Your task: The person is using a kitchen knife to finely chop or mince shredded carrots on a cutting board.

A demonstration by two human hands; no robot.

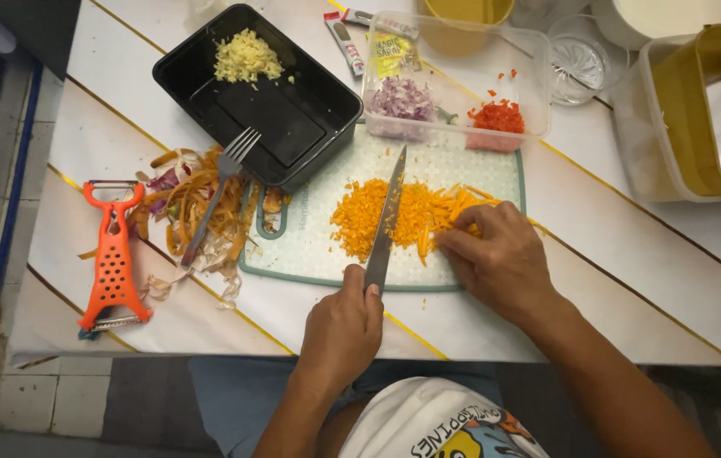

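Left hand (343,326) grips the knife (386,222) over mostly diced carrot (364,216), while right hand (496,259) pins uncut strips (454,208) at three o'clock.

Getting bright, even light from overhead, w/ colours reading clean and warm. Throwing only soft, short shadows under the left hand (343,326), right hand (500,259) and knife (386,222). Picking up mild glare on the glass dish (577,64). Bending straight lines near the edges, wide-angle style. Staying sharp at centre, softening toward the corners.
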